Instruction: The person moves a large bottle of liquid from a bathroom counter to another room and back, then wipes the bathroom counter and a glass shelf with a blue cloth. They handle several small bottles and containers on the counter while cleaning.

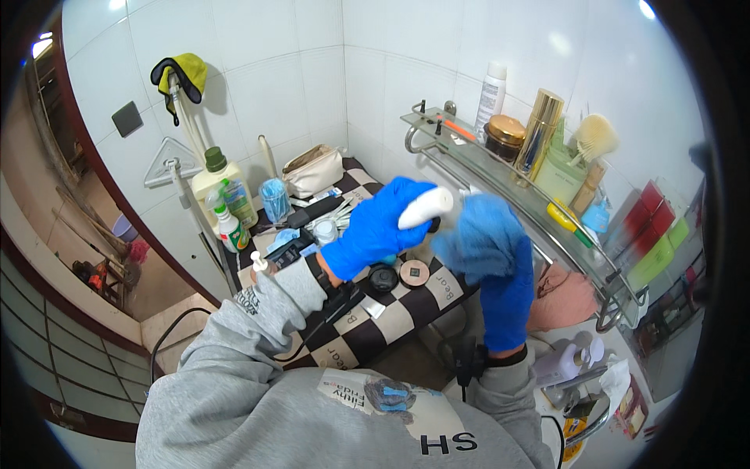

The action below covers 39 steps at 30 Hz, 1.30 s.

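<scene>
My left hand (381, 225), in a blue glove, grips a white bottle or tube (426, 208), tilted with one end towards the shelf. Gloved in the same blue, my right hand (508, 293) holds a bunched blue cloth (485, 237), blurred, just right of the bottle. Below both hands is a checkered cloth (404, 319) covering a surface. On it lie a round black case (384, 278), a pink compact (415, 273) and a small white tube (372, 307). My left forearm hides part of the clutter there.
Right, a glass wall shelf (527, 193) holds a gold bottle (539, 135), a brown jar (504, 136) and other toiletries. Back left stand a detergent bottle (225, 184), a spray bottle (227, 225) and a cream pouch (313, 171). A purple pump bottle (559, 363) is low right.
</scene>
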{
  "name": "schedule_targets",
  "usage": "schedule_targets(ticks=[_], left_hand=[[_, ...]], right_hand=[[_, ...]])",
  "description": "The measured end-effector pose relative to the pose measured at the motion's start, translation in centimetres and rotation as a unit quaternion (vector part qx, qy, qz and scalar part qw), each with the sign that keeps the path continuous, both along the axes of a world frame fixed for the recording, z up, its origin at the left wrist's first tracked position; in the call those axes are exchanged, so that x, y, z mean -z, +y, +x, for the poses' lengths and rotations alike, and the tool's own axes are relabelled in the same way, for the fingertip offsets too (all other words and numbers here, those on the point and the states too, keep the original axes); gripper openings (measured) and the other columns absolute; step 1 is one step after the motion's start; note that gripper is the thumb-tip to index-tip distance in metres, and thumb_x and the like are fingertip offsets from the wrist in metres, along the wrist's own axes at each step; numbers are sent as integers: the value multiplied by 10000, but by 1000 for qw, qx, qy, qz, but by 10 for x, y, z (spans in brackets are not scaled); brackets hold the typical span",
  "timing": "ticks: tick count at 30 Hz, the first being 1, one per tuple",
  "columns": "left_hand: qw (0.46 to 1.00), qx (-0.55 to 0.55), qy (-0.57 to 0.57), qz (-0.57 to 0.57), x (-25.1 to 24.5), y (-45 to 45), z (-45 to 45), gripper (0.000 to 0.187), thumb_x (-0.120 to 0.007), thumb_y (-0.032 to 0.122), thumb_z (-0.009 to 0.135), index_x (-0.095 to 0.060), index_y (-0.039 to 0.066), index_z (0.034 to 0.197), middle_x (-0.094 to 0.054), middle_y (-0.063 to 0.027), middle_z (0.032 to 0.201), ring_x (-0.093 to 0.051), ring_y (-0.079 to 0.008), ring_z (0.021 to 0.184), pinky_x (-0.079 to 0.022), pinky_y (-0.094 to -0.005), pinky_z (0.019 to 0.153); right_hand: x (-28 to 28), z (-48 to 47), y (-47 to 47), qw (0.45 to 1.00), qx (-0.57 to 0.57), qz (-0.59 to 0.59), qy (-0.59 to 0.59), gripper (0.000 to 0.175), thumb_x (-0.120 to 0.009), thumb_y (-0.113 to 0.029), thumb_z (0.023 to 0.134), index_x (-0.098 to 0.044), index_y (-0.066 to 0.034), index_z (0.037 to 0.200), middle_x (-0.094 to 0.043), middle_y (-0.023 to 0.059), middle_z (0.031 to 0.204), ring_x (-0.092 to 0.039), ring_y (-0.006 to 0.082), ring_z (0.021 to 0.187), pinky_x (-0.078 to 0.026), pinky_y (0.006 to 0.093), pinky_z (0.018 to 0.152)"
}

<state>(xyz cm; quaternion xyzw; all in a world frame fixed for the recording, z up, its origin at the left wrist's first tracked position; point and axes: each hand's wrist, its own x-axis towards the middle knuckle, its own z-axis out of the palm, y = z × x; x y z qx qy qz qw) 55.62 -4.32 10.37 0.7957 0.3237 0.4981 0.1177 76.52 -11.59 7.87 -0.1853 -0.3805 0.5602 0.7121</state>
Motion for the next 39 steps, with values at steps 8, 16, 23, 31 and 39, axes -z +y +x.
schedule_targets(ticks=[8, 16, 23, 31, 39], left_hand=[[986, -11, 147, -77, 83, -46, -22, 537, -670, 384, 737, -517, 148, 1195, -608, -106, 980, -622, -301, 843, -501, -382, 708], [986, -22, 145, -78, 100, -58, -27, 514, -659, 378, 751, -515, 119, 1172, -619, -124, 955, -635, -308, 784, -507, -380, 660], [989, -3, 45, -141, 103, -68, -33, 467, -677, 306, 765, -511, 151, 1173, -638, -116, 954, -652, -304, 827, -519, -370, 697], [982, -55, 8, -183, 113, -72, -44, 474, -672, 294, 765, -518, 140, 1186, -642, -135, 938, -648, -292, 835, -525, -364, 695], [994, -4, 71, -86, 136, -69, -43, 440, -665, 329, 739, -570, 109, 1108, -651, -140, 894, -641, -321, 769, -523, -386, 675]], right_hand=[[44, -68, 19, 939, 33, 26, -341, 226, -603, -235, 891, -515, -67, 1013, -526, 50, 950, -517, 149, 875, -436, 283, 794], [58, -62, 33, 934, -27, 11, -357, 390, -539, -367, 921, -533, -37, 1128, -581, 75, 1052, -571, 153, 924, -472, 281, 809], [63, -40, 55, 965, -33, -174, -196, 482, -468, -435, 933, -542, -24, 1173, -610, 110, 1071, -603, 185, 931, -505, 310, 786], [20, -41, 38, 983, -106, -135, -64, 527, -468, -417, 938, -433, -25, 1288, -544, 112, 1188, -576, 198, 1004, -488, 306, 860], [74, -85, 23, 927, -154, -74, -333, 395, -530, -316, 935, -528, -24, 1201, -607, 74, 1028, -576, 131, 934, -478, 259, 802]])
